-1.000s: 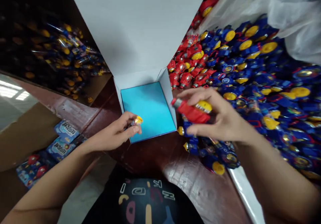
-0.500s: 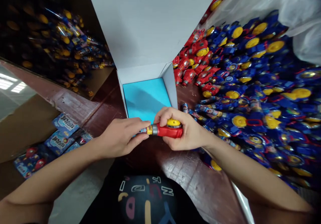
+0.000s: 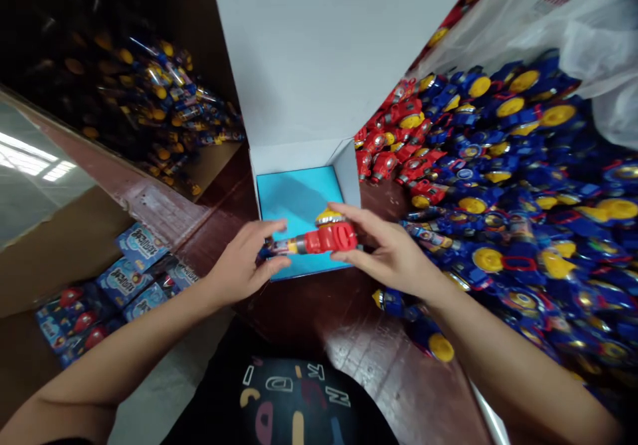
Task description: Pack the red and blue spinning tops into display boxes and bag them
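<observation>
In front of my torso, a red plastic toy (image 3: 331, 238) with a yellow dome and a grey collar lies level over the front of a white box (image 3: 299, 46). A printed tube (image 3: 282, 246) extends from its left end. My right hand (image 3: 386, 249) has the red body between thumb and fingers. My left hand (image 3: 246, 259) has its thumb and fingers on either side of the tube's far end, which is partly hidden. The box's lid stands raised, and a bright blue sheet (image 3: 294, 196) shows inside.
Many blue toys (image 3: 498, 232) with yellow discs are heaped at the right, with red ones (image 3: 393, 139) near the box. A dark carton (image 3: 199, 166) of printed tubes stands at the left. Below it, several blue printed packs (image 3: 124, 282) sit in another carton. Plastic sheeting (image 3: 608, 53) hangs at upper right.
The toy has rolled, so its yellow dome now points toward the box. Both hands have loosened from a tight grip to fingers spread wider around it. The view has shifted slightly.
</observation>
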Action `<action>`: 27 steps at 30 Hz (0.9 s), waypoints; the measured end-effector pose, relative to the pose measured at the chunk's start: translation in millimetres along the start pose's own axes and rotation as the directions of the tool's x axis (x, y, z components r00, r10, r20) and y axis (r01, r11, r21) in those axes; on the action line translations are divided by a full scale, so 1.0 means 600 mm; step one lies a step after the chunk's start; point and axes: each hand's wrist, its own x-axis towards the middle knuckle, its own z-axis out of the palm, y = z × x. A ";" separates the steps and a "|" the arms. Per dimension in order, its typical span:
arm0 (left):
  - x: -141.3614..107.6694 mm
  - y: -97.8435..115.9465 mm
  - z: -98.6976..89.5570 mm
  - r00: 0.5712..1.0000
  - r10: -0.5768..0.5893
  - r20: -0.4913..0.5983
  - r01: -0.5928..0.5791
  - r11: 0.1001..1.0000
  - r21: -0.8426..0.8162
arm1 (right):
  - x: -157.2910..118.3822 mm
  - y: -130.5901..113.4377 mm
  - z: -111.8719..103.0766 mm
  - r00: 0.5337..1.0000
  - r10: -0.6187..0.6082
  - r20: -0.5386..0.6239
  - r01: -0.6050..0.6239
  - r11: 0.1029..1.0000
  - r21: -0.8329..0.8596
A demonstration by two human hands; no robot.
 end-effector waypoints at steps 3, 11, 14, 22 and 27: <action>-0.024 0.027 0.044 0.981 0.179 -0.069 -0.152 0.945 0.290 | 0.063 0.007 -0.002 0.978 -0.103 -0.180 0.039 0.944 -0.329; -0.067 0.024 0.131 0.882 0.161 0.444 -0.341 0.868 0.362 | 0.207 -0.025 0.038 0.961 0.092 0.259 0.157 0.589 -0.793; -0.068 0.018 0.121 0.860 0.188 0.475 -0.377 0.861 0.342 | 0.232 -0.028 0.046 0.936 0.088 0.340 0.225 0.593 -0.773; 0.012 -0.038 0.001 0.958 0.240 0.157 -0.281 0.897 0.343 | 0.252 -0.019 0.023 0.981 0.045 0.188 0.073 0.811 -0.580; 0.052 -0.175 -0.079 0.933 -0.360 -0.005 0.274 0.701 0.659 | 0.157 0.037 -0.102 0.875 0.228 -0.428 -0.461 0.663 -0.590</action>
